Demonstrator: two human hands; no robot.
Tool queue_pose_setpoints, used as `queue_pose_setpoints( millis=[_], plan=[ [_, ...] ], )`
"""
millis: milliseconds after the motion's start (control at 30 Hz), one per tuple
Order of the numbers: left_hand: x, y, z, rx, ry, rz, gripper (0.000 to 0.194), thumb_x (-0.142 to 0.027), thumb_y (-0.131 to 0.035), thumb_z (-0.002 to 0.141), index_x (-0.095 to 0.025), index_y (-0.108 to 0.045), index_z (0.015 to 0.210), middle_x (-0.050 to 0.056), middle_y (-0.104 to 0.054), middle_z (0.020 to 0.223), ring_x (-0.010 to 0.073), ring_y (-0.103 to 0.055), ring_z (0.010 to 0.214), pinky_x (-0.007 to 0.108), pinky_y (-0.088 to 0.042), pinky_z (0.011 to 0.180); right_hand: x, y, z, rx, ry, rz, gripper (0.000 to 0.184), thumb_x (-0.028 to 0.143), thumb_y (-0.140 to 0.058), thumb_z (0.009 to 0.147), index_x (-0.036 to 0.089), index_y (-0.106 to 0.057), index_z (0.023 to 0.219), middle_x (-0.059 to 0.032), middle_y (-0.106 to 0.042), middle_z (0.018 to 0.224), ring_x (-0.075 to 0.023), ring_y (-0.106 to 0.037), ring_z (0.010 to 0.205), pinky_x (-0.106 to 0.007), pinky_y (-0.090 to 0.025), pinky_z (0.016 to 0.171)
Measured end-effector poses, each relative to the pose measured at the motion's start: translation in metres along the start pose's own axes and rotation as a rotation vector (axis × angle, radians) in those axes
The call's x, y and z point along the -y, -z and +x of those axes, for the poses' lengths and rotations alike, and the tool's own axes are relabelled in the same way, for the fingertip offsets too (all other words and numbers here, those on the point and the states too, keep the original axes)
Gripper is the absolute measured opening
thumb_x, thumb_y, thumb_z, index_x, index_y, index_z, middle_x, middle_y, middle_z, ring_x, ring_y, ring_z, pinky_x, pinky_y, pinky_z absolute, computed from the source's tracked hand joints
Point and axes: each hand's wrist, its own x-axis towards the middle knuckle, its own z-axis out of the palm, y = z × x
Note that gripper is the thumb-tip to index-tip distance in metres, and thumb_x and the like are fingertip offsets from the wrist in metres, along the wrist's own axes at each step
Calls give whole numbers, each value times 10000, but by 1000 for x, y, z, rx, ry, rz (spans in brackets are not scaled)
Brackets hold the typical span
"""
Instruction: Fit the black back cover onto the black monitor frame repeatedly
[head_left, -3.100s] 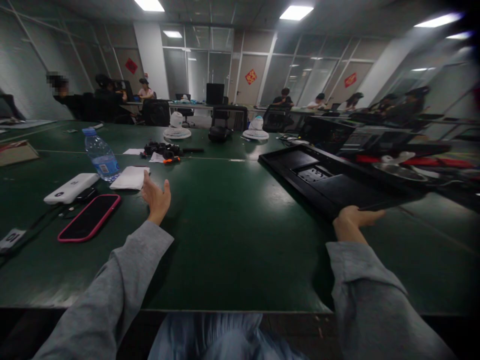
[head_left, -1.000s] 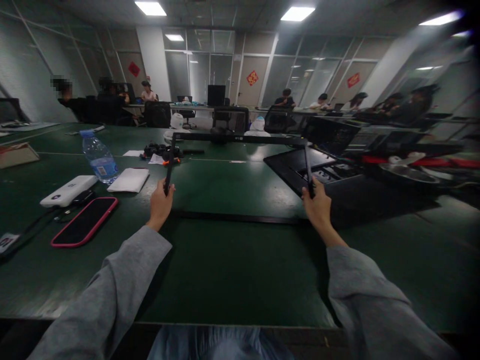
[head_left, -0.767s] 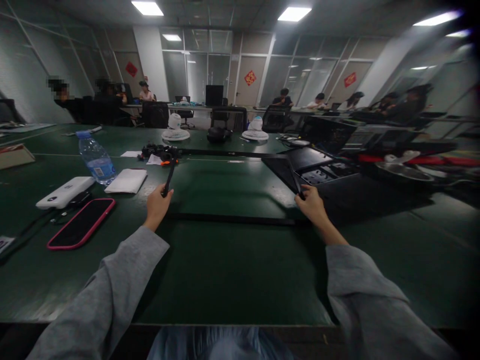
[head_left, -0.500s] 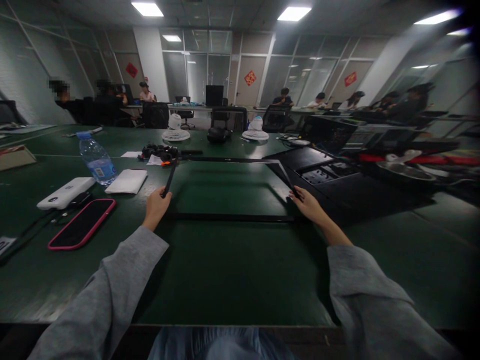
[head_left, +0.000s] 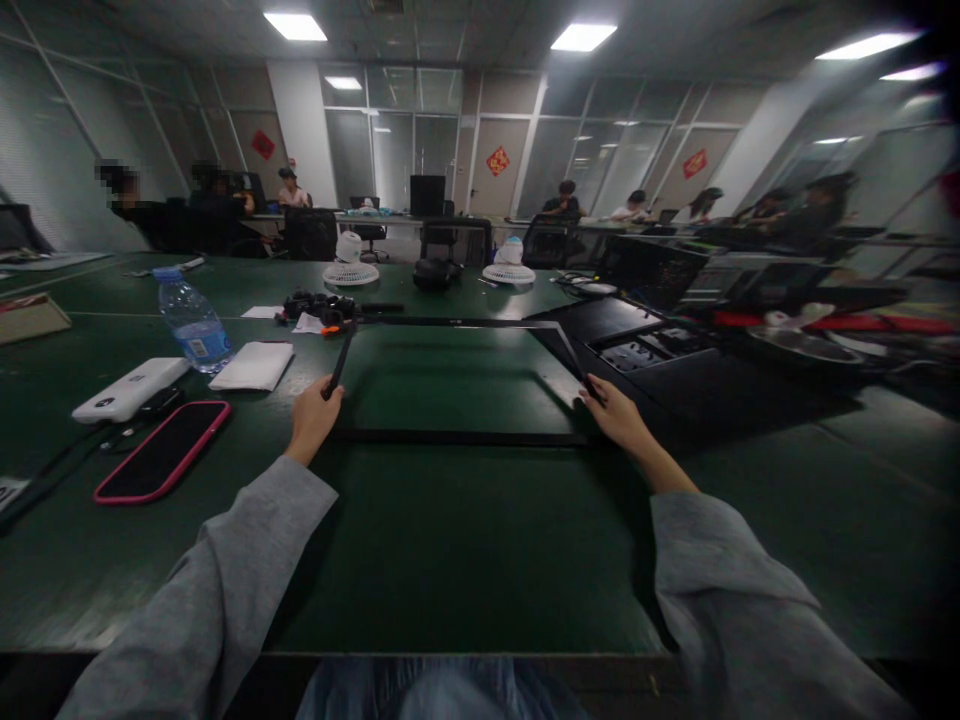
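A thin black rectangular frame (head_left: 465, 437), like a screen bezel, is held over the green table (head_left: 472, 560). Its middle is hollow, and the tabletop shows through it. My left hand (head_left: 313, 415) is closed round its left side. On the opposite side my right hand (head_left: 613, 408) pinches the right edge between thumb and fingers. The far bar of the frame lies beyond both hands, the near bar closer to me. A dark shadow falls on the table below it.
Left of my left hand lie a pink-edged phone (head_left: 161, 452), a white power bank (head_left: 131, 390), a tissue pack (head_left: 253, 366) and a water bottle (head_left: 195, 320). Two small white fans (head_left: 350, 262) stand farther back. Black panels (head_left: 675, 370) lie at right. Several people sit at far desks.
Hardly anything differs. The view has shifted very slightly, while both hands keep their hold on the black frame in the same place.
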Motion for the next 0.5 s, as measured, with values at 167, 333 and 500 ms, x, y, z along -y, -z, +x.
queue_pose_setpoints(
  millis=[167, 333, 500],
  plan=[
    [-2, 0, -1, -11, 2, -5, 415, -337, -567, 936, -165, -723, 1280, 139, -770, 1173, 298, -709, 1087, 404, -521, 960, -2, 1, -1, 11, 9, 13, 576, 461, -651, 848, 185, -628, 1352, -167, -697, 1332, -338, -671, 1234, -565, -485, 1115],
    [-7, 3, -4, -25, -1, -22, 401, -328, -568, 930, -177, -728, 1266, 128, -777, 1139, 291, -715, 1055, 398, -526, 947, -4, 2, -1, 23, 4, -13, 571, 448, -638, 859, 191, -617, 1368, -167, -694, 1339, -335, -665, 1246, -563, -486, 1113],
    [-6, 3, -4, -27, -11, -50, 400, -333, -562, 932, -179, -727, 1262, 126, -776, 1131, 288, -715, 1049, 390, -525, 941, -6, 2, 0, 13, 21, 6, 583, 452, -640, 860, 201, -609, 1385, -163, -699, 1332, -328, -675, 1231, -564, -500, 1097]
  ],
)
